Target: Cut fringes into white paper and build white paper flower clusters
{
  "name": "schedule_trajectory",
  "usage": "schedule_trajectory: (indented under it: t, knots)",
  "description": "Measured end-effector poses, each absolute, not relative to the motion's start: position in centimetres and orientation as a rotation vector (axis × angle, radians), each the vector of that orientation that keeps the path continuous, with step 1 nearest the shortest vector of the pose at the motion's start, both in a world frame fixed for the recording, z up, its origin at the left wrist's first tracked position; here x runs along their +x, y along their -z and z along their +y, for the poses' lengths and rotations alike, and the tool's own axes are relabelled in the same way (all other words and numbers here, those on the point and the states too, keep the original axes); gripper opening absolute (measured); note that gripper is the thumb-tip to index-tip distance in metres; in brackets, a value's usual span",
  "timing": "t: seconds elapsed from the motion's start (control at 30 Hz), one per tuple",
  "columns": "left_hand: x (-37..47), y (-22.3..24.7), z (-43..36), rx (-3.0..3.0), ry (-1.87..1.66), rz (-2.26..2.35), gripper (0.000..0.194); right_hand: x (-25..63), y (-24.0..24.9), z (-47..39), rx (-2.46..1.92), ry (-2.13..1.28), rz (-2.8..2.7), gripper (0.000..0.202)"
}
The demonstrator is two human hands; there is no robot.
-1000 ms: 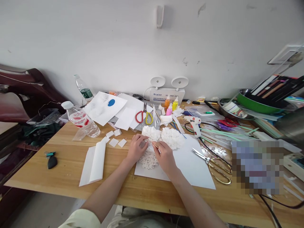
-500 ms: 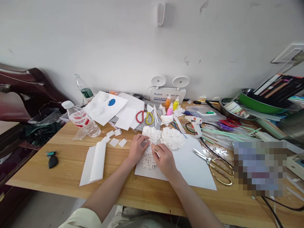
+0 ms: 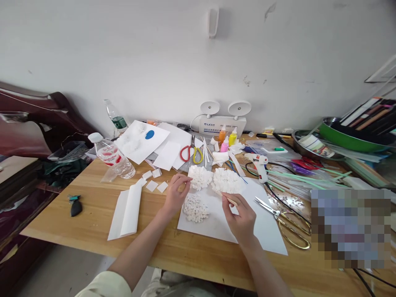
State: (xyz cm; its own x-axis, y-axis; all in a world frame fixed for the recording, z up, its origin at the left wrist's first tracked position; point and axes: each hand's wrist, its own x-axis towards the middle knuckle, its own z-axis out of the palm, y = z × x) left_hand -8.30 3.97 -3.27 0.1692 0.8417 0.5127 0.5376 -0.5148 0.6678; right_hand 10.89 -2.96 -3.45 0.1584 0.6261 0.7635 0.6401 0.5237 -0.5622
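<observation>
1. While both hands were fingertip to fingertip over the flower clusters half a second ago, they've split up now – right hand (image 3: 239,210) off to the right, left hand (image 3: 177,194) on the left.
2. Right hand has a thin tan stick (image 3: 232,201) pinched between thumb and fingers, tip by the near edge of the far-right white cluster (image 3: 227,180). Can't tell if it's touching.
3. Left hand's thumb and finger are narrowly spaced at the left edge of the far-left white cluster (image 3: 201,177). Can't tell if they've got a piece.
4. The near white cluster (image 3: 195,208) is uncovered now, sitting on the left part of the white sheet (image 3: 260,227).
5. My read: the close two-handed bit has paused, with the hands now by separate clusters.
</observation>
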Motion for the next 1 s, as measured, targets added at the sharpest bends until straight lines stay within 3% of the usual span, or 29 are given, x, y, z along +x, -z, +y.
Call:
schedule_trajectory:
  t: [0.2,0.4,0.53,0.7,1.0]
  knots:
    - [-12.4,1.9,3.9,2.313,-0.669,1.659,0.016,12.2,3.7,-3.5,-1.210,-0.038,-1.430,0.012]
    - [-16.6,2.6,4.3,2.171,-0.503,2.075,0.022,12.1,3.5,-3.8,-1.200,-0.069,-1.432,0.011]
    - [-16.8,2.7,4.8,2.129,-0.367,2.066,0.026,12.1,3.5,-3.8,-1.196,-0.085,-1.431,0.012]
    - [-16.4,2.6,5.4,2.108,-0.307,2.024,0.013,12.1,3.8,-3.8,-1.187,-0.095,-1.418,0.012]
    - [-17.0,2.4,5.8,1.979,-0.304,1.978,0.010,12.0,3.8,-3.9,-1.174,-0.130,-1.418,0.012]
